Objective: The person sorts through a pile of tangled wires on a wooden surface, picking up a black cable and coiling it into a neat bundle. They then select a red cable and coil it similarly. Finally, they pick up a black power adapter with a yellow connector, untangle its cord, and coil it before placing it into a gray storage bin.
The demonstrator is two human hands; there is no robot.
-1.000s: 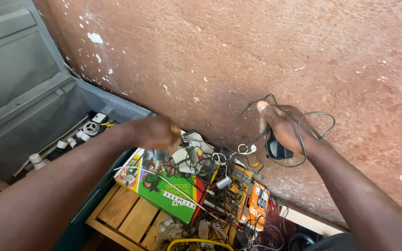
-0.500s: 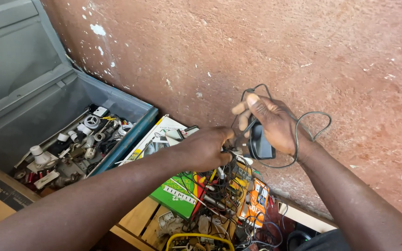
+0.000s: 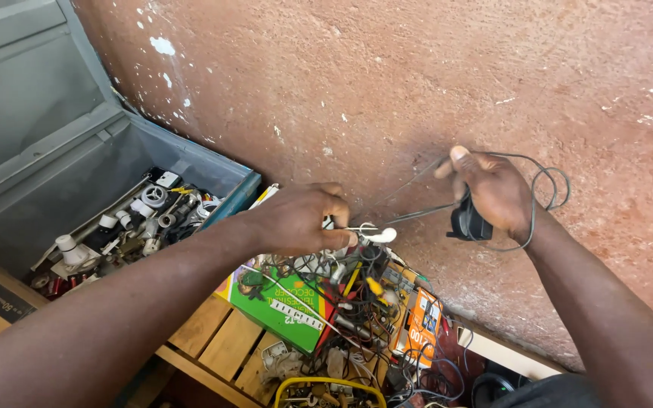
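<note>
One black adapter (image 3: 468,224) gripped in right hand (image 3: 495,193); left hand (image 3: 305,217) pinches one white plug (image 3: 379,236); its cable (image 3: 417,215) runs left-right between both.

Both hands (image 3: 307,219) raised, fingers (image 3: 339,240) pinched.

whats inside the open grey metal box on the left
The grey metal box holds a jumble of small white fittings, sockets, screws and dark wires along its lower edge. Whatever lies beneath that heap, and the box's near corner behind the left arm, cannot be seen.
</note>
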